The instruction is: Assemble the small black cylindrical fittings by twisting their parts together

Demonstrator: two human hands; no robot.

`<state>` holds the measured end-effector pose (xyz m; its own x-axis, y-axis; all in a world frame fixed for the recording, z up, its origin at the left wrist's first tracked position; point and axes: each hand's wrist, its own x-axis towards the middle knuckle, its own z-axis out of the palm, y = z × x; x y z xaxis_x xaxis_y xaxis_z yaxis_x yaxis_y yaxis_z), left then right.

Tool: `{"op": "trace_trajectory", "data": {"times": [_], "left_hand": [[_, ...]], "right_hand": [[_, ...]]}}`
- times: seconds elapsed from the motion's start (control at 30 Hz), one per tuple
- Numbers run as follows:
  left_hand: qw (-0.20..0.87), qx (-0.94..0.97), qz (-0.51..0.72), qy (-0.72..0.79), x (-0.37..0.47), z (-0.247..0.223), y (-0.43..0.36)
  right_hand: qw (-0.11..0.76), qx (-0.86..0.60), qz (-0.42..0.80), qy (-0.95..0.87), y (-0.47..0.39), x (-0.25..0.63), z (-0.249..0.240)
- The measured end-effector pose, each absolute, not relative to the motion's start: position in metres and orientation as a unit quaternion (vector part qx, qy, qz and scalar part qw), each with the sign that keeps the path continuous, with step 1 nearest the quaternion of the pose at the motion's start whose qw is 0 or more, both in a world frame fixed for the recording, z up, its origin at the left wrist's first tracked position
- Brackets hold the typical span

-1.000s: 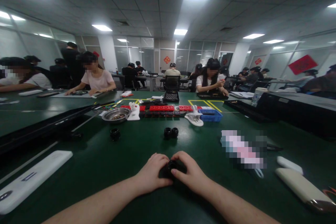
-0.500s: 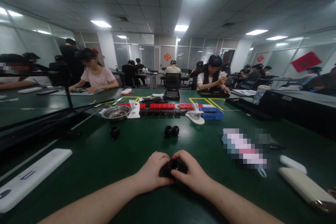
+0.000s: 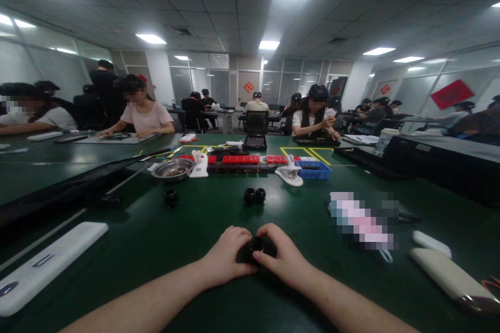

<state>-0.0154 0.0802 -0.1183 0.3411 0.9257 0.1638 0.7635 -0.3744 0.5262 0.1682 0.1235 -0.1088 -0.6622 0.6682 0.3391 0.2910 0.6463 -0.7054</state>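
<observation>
Both my hands are closed around a small black round part with an open, ring-like top, low over the green table. My left hand wraps its far left side, with the thumb along the near side. My right hand grips it from the right, index finger behind and thumb at the front rim. My fingers cover the part's lower half. Farther out, two similar black parts stand side by side, a left one and a right one. Another black ring part stands alone to the left.
Across the table are a metal bowl of small pieces, white clamps, red blocks and a blue bin. A white power-bank-like case lies left, a cream case right. Co-workers sit beyond.
My hands keep nearly the same grip on the black round part. A dark upright bar at the left no longer shows. The view has shifted slightly.
</observation>
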Motion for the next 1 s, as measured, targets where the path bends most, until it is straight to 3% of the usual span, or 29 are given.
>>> {"op": "trace_trajectory", "data": {"times": [0.13,0.43,0.73,1.0], "left_hand": [[0.181,0.800,0.223,0.527,-0.0168,-0.1181,0.0798],[0.178,0.802,0.234,0.519,-0.0158,-0.1193,0.0807],[0.177,0.806,0.221,0.519,-0.0167,-0.1174,0.0798],[0.171,0.802,0.231,0.523,-0.0150,-0.1169,0.0791]], "right_hand": [[0.288,-0.224,0.347,-0.864,0.1235,0.1698,-0.1085],[0.298,-0.296,0.333,-0.844,0.1232,0.1672,-0.1105],[0.279,-0.231,0.376,-0.853,0.1248,0.1703,-0.1120],[0.302,-0.273,0.320,-0.856,0.1208,0.1673,-0.1076]]}}
